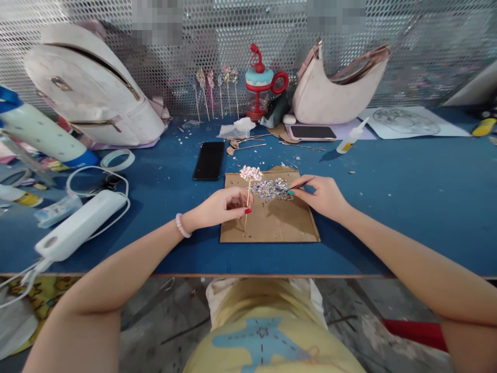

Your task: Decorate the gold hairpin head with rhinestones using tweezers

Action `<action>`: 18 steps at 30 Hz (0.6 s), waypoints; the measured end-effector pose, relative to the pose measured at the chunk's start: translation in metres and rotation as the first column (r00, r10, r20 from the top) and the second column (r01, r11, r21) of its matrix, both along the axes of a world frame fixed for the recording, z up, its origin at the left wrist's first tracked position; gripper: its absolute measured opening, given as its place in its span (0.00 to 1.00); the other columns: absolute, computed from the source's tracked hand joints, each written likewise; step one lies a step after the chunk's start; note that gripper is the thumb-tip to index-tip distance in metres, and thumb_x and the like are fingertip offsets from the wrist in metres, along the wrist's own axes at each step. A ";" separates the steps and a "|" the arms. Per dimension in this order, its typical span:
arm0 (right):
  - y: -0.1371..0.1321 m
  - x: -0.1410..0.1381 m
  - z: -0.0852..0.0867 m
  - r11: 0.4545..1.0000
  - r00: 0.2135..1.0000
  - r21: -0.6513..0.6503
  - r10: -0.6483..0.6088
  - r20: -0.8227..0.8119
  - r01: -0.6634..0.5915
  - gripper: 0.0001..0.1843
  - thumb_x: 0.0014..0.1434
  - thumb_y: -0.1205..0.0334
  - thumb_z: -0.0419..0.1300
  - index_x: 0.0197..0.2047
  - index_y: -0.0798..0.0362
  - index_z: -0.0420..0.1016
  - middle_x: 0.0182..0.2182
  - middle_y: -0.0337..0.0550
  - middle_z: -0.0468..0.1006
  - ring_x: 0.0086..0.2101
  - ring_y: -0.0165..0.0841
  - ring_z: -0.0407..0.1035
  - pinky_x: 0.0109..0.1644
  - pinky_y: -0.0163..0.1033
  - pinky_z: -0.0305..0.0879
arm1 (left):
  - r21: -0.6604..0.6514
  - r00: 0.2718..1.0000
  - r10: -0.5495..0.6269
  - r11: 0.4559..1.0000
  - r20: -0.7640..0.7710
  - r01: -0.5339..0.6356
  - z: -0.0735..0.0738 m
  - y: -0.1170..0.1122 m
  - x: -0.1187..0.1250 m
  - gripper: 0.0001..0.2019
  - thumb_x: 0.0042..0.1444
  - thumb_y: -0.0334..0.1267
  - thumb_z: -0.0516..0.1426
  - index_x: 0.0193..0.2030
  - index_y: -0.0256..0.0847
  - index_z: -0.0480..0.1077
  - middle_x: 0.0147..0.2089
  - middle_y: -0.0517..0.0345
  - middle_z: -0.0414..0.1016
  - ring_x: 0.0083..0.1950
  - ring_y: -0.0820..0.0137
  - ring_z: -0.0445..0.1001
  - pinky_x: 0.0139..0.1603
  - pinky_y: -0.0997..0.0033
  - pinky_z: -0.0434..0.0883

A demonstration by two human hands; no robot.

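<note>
1. Two bare hands are seen over a brown cardboard sheet point(272, 225) on the blue table point(388, 197); well to the left a white charger point(79, 225) with its cable is laid.
2. Left of centre, the left hand point(221, 207) is closed in a pinch on the thin stick of a decorated pick point(249, 178), which is held nearly upright, its lower end resting on the cardboard.
3. The pick is judged light and fragile: its pale beaded head could be crushed or shed pieces, so hold is best taken on the stiff stick, low down.
4. Just right of the pick's head, a heap of sequins point(272, 189) is spread on the far part of the cardboard.
5. Further right, the right hand point(324, 197) is closed around a slim tool point(301, 184), whose tip is pointed into the heap.
6. A black phone point(209, 160) is laid beyond the sheet.
</note>
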State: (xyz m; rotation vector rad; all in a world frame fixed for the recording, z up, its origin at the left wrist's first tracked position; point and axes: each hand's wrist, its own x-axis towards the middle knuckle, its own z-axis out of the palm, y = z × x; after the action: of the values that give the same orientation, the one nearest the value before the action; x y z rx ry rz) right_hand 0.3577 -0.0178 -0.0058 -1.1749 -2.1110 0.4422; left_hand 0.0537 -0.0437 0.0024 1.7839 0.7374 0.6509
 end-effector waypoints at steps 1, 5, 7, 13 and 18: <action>0.000 0.000 0.000 1.000 1.000 -0.002 -0.003 0.001 0.003 0.09 0.60 0.57 0.60 0.34 0.50 0.81 0.37 0.45 0.85 0.38 0.39 0.80 0.43 0.44 0.75 | -0.001 1.000 -0.002 1.000 0.004 0.002 0.000 0.000 0.000 0.09 0.61 0.38 0.60 0.44 0.37 0.67 0.38 0.58 0.72 0.36 0.74 0.73 0.36 0.73 0.73; 0.000 -0.001 0.001 0.999 1.000 -0.014 -0.029 0.012 0.029 0.09 0.60 0.57 0.60 0.34 0.49 0.81 0.38 0.44 0.85 0.36 0.38 0.79 0.36 0.42 0.73 | -0.009 1.000 -0.006 1.000 0.023 0.006 -0.001 -0.001 0.000 0.13 0.60 0.38 0.60 0.50 0.39 0.66 0.39 0.59 0.71 0.35 0.76 0.72 0.35 0.75 0.72; 0.000 -0.001 0.001 0.999 0.999 -0.005 -0.047 0.016 0.047 0.10 0.61 0.56 0.60 0.33 0.49 0.81 0.37 0.44 0.85 0.35 0.37 0.79 0.35 0.41 0.72 | -0.017 0.999 -0.012 1.000 0.031 0.012 -0.002 -0.001 -0.001 0.19 0.60 0.37 0.60 0.56 0.40 0.64 0.38 0.60 0.71 0.33 0.76 0.71 0.33 0.76 0.71; 0.000 -0.001 0.002 0.997 0.997 -0.016 -0.082 0.007 0.082 0.10 0.61 0.56 0.60 0.34 0.50 0.80 0.37 0.45 0.85 0.34 0.36 0.78 0.28 0.38 0.67 | -0.035 0.997 -0.043 0.998 0.069 0.045 -0.006 0.000 -0.001 0.33 0.60 0.36 0.60 0.69 0.45 0.53 0.38 0.60 0.72 0.33 0.76 0.71 0.32 0.77 0.72; 0.000 0.000 0.002 0.997 0.997 -0.014 -0.076 0.003 0.076 0.09 0.60 0.56 0.60 0.34 0.50 0.80 0.37 0.45 0.85 0.35 0.37 0.78 0.28 0.38 0.66 | -0.016 0.993 -0.064 0.998 0.096 0.066 -0.009 0.002 -0.002 0.40 0.60 0.35 0.60 0.74 0.52 0.44 0.37 0.63 0.72 0.32 0.76 0.71 0.32 0.78 0.72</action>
State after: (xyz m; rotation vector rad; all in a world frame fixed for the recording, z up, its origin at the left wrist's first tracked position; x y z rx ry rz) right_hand 0.3576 -0.0177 -0.0041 -1.2600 -2.0607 0.4212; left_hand 0.0521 -0.0414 -0.0066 1.7394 0.6160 0.6784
